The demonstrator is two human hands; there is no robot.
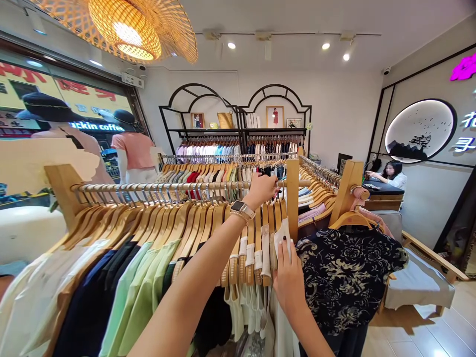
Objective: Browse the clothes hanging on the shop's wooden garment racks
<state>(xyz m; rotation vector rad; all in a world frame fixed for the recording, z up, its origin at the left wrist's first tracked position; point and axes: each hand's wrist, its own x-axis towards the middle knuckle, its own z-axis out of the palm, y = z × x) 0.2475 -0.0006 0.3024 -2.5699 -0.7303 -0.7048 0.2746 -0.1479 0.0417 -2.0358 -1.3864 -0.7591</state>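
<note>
My left hand [262, 189], a watch on its wrist, reaches up to the metal rail [148, 187] and is closed around the hook of a wooden hanger [260, 225] near the rail's right end. My right hand [288, 272] is lower down, its fingers pinched on the shoulder of a white garment [283, 238] hanging from the last hangers. Beside that hand hangs a dark floral-print top [349, 277] on a wooden hanger, just past the rack's wooden post [292, 198].
The rack is packed with wooden hangers carrying white, navy and light green clothes [141, 282]. More racks [230, 163] stand behind, then black arched shelves [238, 129]. Mannequins [134, 148] fill the window at left. A person [390, 173] sits at a counter at right. A bench [420, 277] stands at lower right.
</note>
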